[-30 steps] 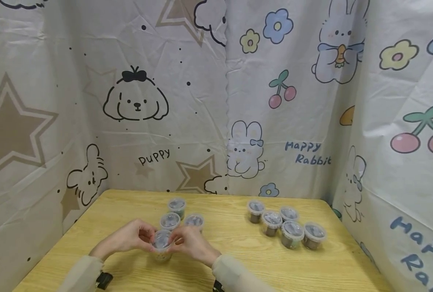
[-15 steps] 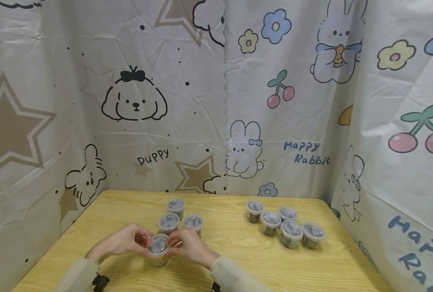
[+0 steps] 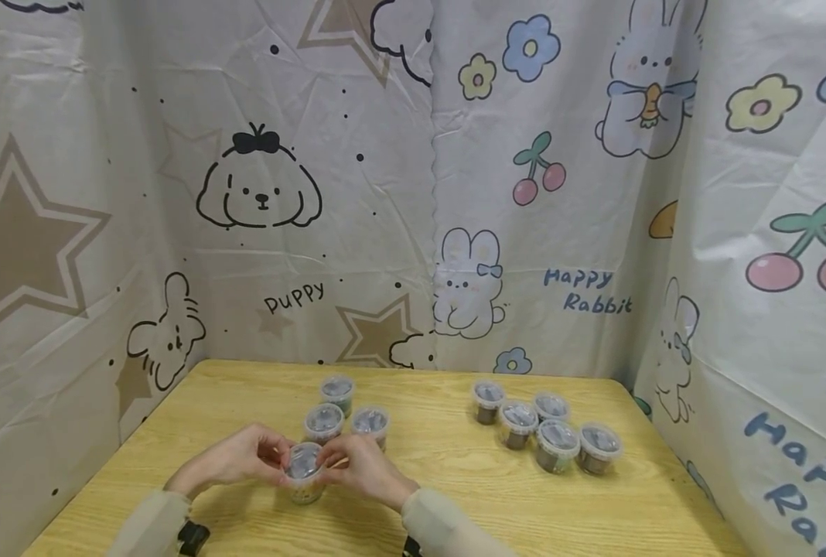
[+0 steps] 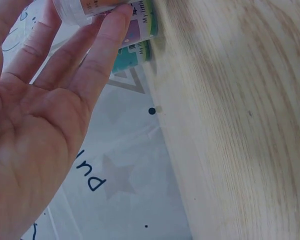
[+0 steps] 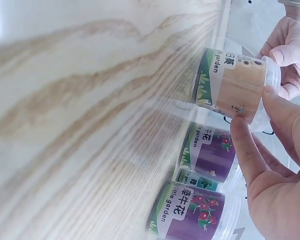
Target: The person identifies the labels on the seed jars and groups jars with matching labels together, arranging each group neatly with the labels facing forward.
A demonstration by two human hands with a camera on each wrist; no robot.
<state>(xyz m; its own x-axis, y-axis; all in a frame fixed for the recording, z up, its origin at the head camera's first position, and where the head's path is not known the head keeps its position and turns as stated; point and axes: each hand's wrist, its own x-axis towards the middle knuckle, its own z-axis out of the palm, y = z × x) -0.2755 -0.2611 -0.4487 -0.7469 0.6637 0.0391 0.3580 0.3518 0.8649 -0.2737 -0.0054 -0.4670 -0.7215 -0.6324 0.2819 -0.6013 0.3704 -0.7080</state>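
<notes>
Between both hands, at the left front of the table, stands a clear plastic tub (image 3: pixel 305 493) with a lid; the right wrist view shows its orange label (image 5: pixel 242 90) with a green "garden" band. My left hand (image 3: pixel 246 462) grips the tub's left side near the lid rim. From the right, my right hand (image 3: pixel 371 470) pinches the same rim with thumb and fingers. Just behind are two purple-label tubs, one nearer (image 5: pixel 210 150) and one beside it (image 5: pixel 190 212). A teal-label tub (image 5: pixel 199 181) shows partly between them.
Several more lidded tubs, one of them in front (image 3: pixel 557 449), form a loose cluster on the right of the wooden table (image 3: pixel 448 487). A printed cloth (image 3: pixel 385 255) hangs along the table's back and sides.
The held tub has shifted slightly toward me and left, with both hands following. Both hands keep their hold at the lid rim. The other tubs stay in place.
</notes>
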